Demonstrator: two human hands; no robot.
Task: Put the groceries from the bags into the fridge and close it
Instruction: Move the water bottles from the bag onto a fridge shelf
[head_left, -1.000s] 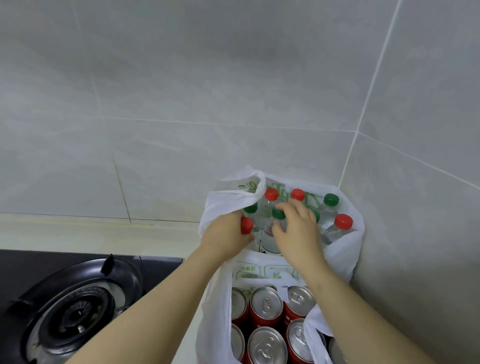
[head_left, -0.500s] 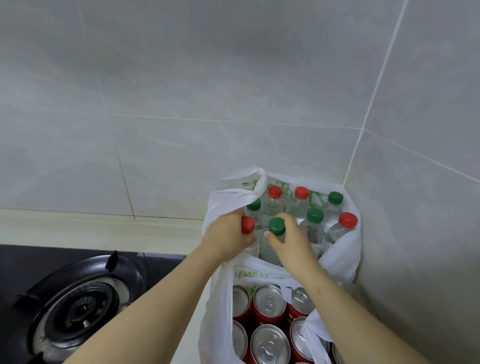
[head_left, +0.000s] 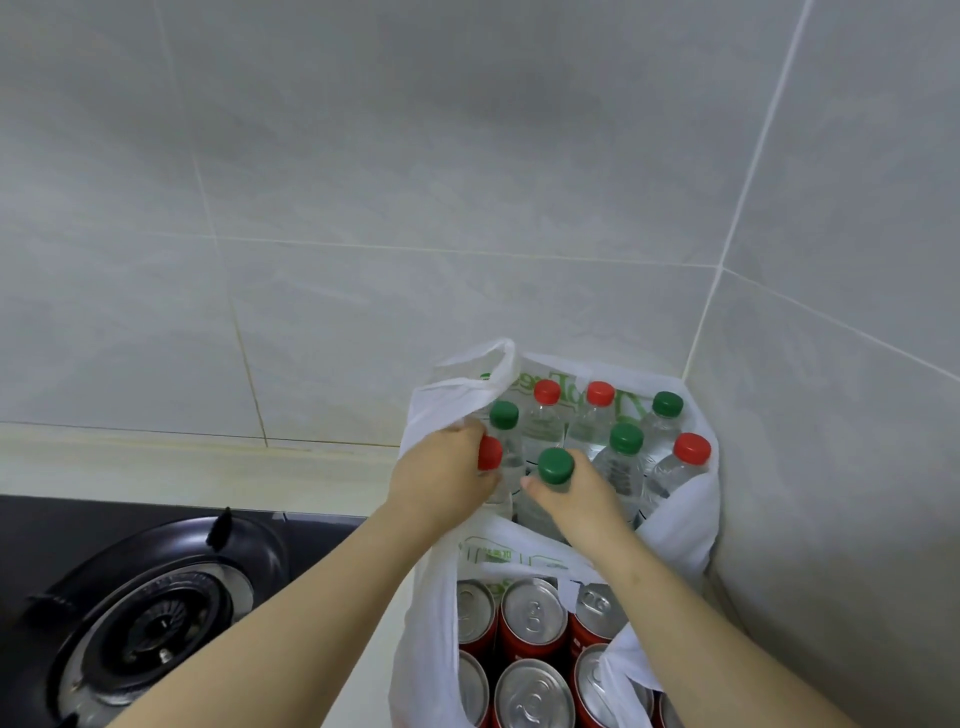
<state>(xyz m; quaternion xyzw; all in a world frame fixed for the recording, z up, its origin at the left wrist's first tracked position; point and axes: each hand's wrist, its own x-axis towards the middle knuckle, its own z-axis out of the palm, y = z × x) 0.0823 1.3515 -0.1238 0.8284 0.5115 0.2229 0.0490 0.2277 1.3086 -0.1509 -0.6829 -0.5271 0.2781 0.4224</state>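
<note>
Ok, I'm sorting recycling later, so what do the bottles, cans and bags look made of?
The bottles: clear glossy plastic, since you see through them; the caps look like matte plastic. The cans: metal, probably aluminium, with brushed silver tops, pull tabs and red painted sides. The bags: thin white plastic film by the look, crumpled and faintly translucent.
</note>
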